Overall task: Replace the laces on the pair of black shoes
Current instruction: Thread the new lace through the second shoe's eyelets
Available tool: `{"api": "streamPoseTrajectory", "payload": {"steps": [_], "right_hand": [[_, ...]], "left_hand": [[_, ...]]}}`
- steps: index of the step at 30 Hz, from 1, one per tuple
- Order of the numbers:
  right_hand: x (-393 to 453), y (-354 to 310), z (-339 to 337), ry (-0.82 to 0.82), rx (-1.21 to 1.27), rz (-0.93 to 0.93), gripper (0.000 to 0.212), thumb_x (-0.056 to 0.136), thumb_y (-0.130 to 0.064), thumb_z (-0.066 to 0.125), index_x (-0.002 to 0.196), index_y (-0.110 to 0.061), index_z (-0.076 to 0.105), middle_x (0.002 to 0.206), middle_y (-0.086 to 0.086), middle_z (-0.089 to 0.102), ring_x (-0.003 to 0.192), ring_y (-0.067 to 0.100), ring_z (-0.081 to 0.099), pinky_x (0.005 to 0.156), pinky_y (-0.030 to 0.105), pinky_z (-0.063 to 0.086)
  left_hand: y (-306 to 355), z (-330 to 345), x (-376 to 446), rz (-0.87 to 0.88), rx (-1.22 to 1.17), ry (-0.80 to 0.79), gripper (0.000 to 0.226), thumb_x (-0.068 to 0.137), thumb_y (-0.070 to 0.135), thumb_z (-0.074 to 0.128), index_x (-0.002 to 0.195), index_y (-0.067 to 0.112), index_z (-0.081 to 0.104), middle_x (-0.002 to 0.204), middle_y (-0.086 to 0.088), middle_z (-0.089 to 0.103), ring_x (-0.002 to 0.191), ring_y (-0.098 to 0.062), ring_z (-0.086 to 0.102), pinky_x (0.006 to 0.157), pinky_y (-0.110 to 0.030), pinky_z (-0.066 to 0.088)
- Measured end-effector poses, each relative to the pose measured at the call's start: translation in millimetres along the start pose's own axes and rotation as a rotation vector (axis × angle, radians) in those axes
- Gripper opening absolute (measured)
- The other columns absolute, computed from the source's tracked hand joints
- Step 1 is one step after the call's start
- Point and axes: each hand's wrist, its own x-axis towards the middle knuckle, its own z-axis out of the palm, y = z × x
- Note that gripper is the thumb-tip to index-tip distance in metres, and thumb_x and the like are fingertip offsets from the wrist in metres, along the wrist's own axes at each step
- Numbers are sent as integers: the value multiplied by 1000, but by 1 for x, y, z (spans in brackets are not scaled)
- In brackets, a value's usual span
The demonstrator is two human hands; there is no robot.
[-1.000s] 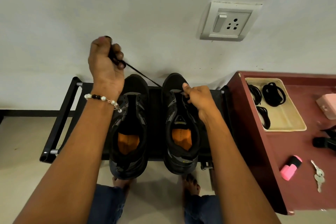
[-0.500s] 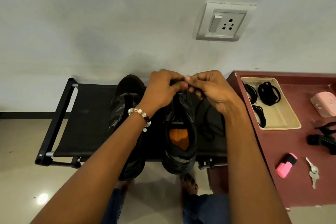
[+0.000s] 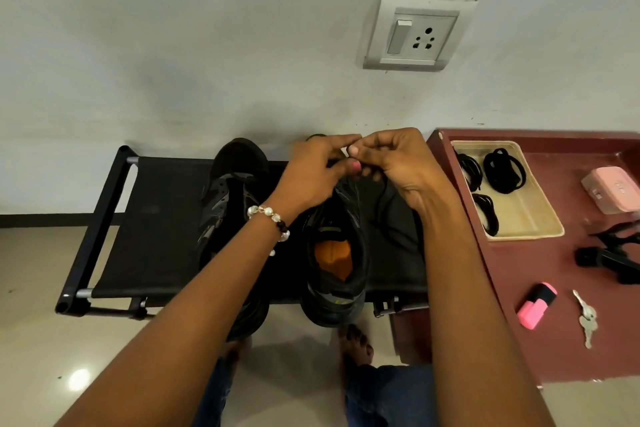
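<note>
Lace [image 3: 381, 199] pinched between both hands' fingers [image 3: 355, 150].

Beaded bracelet [image 3: 269, 218], seemingly denim trousers [image 3: 388, 395]

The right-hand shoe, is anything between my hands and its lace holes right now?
Nothing visible does. Both the left hand and right hand are together over the front of the right-hand shoe, pinching the black lace. The other shoe sits off to the side.

black shoes [image 3: 334, 253] | side by side on rack | black lace [image 3: 384, 204] loose beside right shoe
</note>
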Motion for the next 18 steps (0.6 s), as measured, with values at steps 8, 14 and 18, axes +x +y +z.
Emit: {"api": "streamPoseTrajectory", "payload": {"steps": [8,14,18], "right_hand": [[-3,14,-31,195,42,97,5,81,-10,76,82,-6,73,63,1,70,49,6,52,48,17,41],[0,7,-6,122,61,77,4,82,-8,75,80,-7,72,62,1,69,48,5,52,46,17,40],[5,7,6,64,109,42,5,80,-7,76,77,-8,73,60,2,69,49,9,55,45,18,40]], "left_hand": [[-30,-59,4,-449,-209,838,16,90,7,61,88,12,76,74,-1,73,62,-6,66,68,-32,58],[-13,-32,2,-95,311,389,36,87,28,69,122,21,66,125,0,64,116,-12,57,98,-18,37],[-3,-5,0,-5,187,69,20,89,15,67,108,12,72,88,-1,72,56,14,57,59,-4,41]]}}
